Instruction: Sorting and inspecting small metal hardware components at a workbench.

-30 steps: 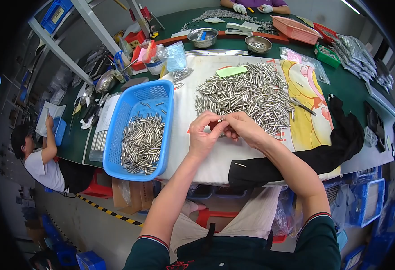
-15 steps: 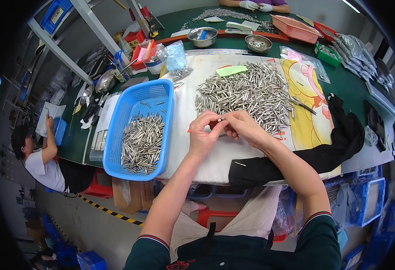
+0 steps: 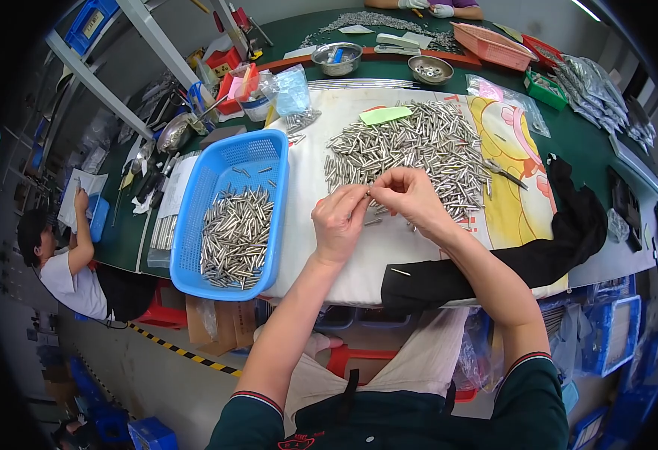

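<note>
My left hand [image 3: 338,225] and my right hand [image 3: 411,201] meet fingertip to fingertip over the cloth, at the near edge of a large pile of silvery metal pins [image 3: 404,154]. Both are closed in a pinch on one small metal pin [image 3: 368,193], mostly hidden by the fingers. A light green paper slip [image 3: 385,115] lies on top of the pile. Left of my hands, a blue plastic basket [image 3: 181,247] holds many similar pins [image 3: 239,240]. One loose pin [image 3: 400,272] rests on the black cloth [image 3: 449,279] near my right forearm.
Pliers [image 3: 507,175] lie at the pile's right side. Two metal bowls [image 3: 337,60] [image 3: 430,70] and a pink basket [image 3: 491,49] stand farther back. Opposite, gloved hands [image 3: 428,7] of another person show. A seated person [image 3: 74,274] holds a paper at the left.
My right hand has risen slightly and turned, its fingers now pinching from above. My left hand has shifted a little left. Across the table, the gloved hands have moved slightly.
</note>
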The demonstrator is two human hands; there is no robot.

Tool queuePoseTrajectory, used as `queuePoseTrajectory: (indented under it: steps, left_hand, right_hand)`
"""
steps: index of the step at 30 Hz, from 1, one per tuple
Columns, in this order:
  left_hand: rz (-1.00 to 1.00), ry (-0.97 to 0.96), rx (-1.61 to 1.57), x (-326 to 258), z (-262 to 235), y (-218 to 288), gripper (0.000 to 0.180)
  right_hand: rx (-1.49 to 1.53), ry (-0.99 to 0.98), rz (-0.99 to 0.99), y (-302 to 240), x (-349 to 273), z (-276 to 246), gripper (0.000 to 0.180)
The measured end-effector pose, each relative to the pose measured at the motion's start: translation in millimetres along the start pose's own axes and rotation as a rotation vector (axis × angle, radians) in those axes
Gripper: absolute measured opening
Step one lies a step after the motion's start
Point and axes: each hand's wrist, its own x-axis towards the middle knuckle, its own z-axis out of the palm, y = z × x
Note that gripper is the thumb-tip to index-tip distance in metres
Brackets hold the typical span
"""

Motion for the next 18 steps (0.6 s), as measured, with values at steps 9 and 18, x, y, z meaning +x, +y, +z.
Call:
queuePoseTrajectory:
  steps: [9, 18]
  left_hand:
    - [0.112, 0.018, 0.126, 0.4, 0.4, -3.2, 0.017]
    - [0.036, -0.022, 0.040, -0.7, 1.2, -0.8, 0.015]
  right_hand:
    - [-0.050, -0.008, -0.021, 6.8, 3.0, -1.9, 0.016]
    - [-0.046, 0.000, -0.004, 7.4, 3.0, -3.1, 0.015]
